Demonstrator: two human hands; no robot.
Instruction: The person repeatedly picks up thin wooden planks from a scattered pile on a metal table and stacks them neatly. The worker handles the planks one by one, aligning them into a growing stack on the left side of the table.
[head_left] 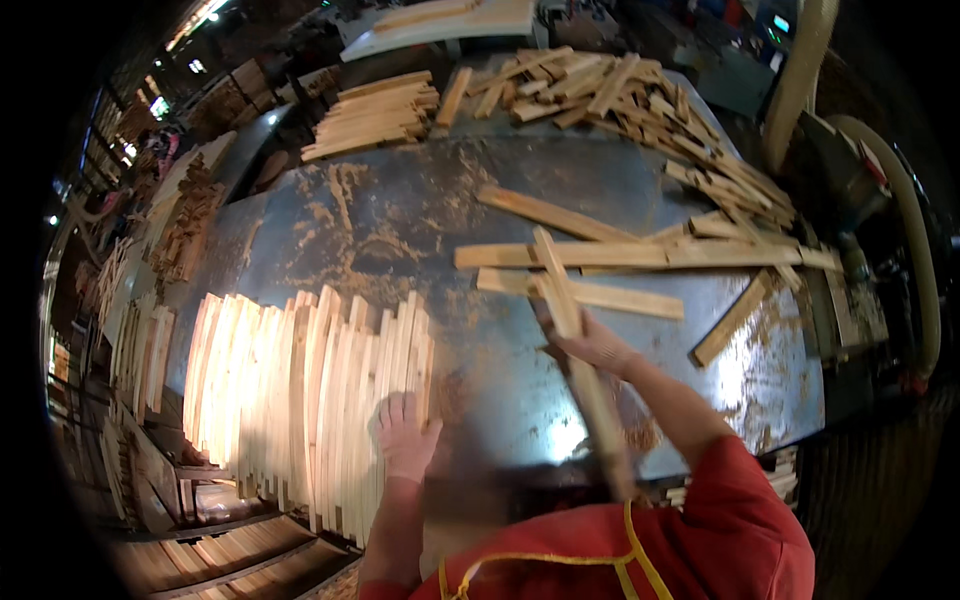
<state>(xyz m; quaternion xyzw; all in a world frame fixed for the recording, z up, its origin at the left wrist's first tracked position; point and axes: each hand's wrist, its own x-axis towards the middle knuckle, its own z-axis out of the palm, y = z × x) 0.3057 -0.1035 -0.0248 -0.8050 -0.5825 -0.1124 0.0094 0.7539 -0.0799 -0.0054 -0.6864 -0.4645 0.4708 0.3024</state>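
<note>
My right hand [592, 343] is closed around a wooden slat [592, 408], which slants from the loose pieces down toward my body and is blurred at its near end. My left hand [405, 440] lies flat, fingers stretched out, on the right part of a row of pale wooden slats [310, 370]. Those slats lie side by side on the metal table [490, 370], their ends uneven. Just beyond my right hand, several loose slats [590, 257] cross one another.
A jumbled heap of slats [600, 90] covers the far right of the table and runs down its right side. Another row of slats [372, 112] lies at the far left. Sawdust [345, 190] streaks the tabletop. A thick hose [905, 220] stands at the right.
</note>
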